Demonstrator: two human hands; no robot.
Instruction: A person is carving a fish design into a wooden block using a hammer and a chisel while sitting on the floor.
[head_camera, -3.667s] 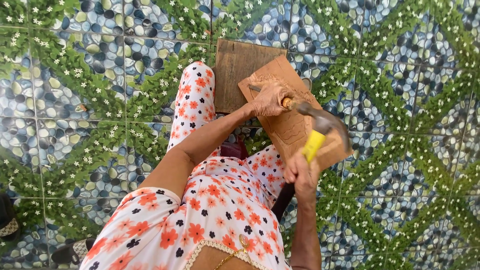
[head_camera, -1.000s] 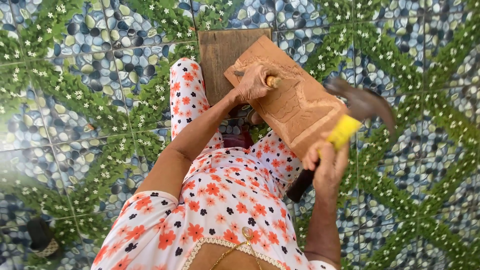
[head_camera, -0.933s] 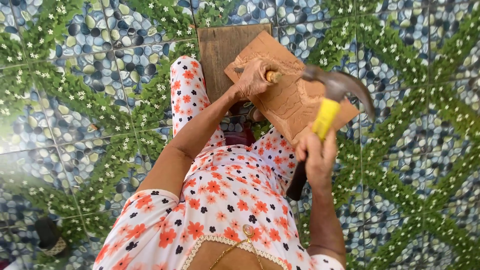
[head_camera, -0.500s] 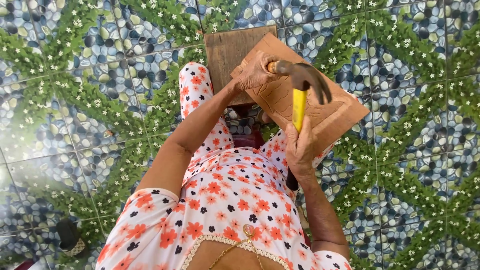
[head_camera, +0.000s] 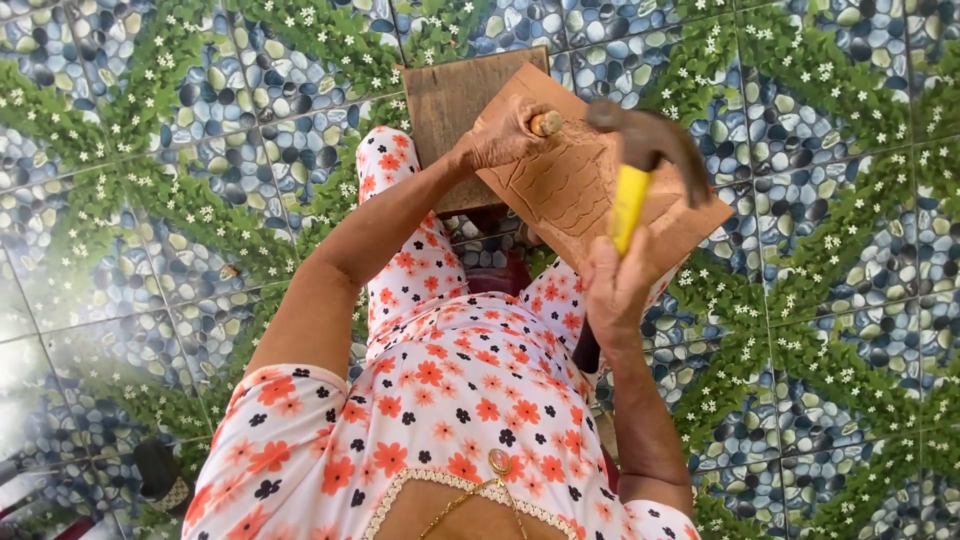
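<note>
Tiled floor (head_camera: 120, 180) fills the view: glossy tiles printed with blue-grey pebbles, crossed by diagonal bands of green leaves and small white flowers. No packages, labels or signs in sight.

Far lower left, a dark sandal (head_camera: 160, 472) lies on the tiles, partly cut by the frame edge.

Centre, the person sits on the floor in a white garment (head_camera: 440, 400) patterned with orange and black flowers; one clothed leg stretches up toward the boards.

Left hand (head_camera: 500, 140): fingers curled tight around a chisel (head_camera: 546, 123), only its round wooden butt end showing above the fist. The fist rests on the carved board.

Behind the hand, a darker wooden board (head_camera: 450, 95) lies flat on the tiles, upper centre. A lighter, reddish carved board (head_camera: 570, 190) lies over it at an angle, its near edge propped over the person's lap. Shallow cut lines show on its face; the design itself cannot be made out.

Right hand (head_camera: 615, 285): closed in a full grip around the lower end of a yellow handle. It belongs to a hammer (head_camera: 640, 160), held upright over the carved board, its dark metal head blurred, just right of the chisel's butt and apart from it.
</note>
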